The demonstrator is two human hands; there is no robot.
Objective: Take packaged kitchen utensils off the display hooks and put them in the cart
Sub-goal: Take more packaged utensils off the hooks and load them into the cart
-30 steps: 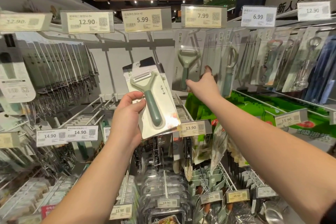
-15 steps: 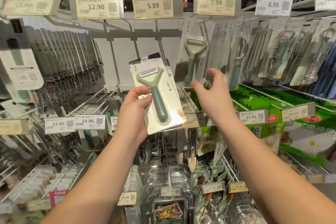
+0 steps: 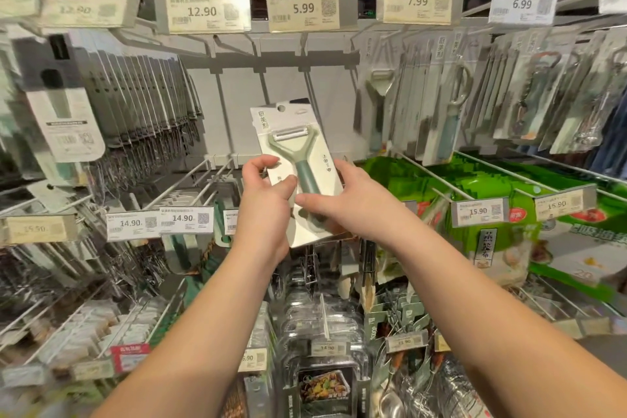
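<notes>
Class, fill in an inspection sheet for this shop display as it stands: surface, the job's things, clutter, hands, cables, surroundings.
Surface: pegboard wall with wire hooks; no table seen.
Job's things: packaged green peeler off its hook, held upright; more peeler packs hang under the 7.99 tag. Cart: not in view.
Clutter: blurred hanging packs at left; green packages at right.
Hands: left hand grips the card's left edge; right hand holds its lower right.
Cables: nothing seen.
Surroundings: price tags overhead, ceiling lights.
</notes>
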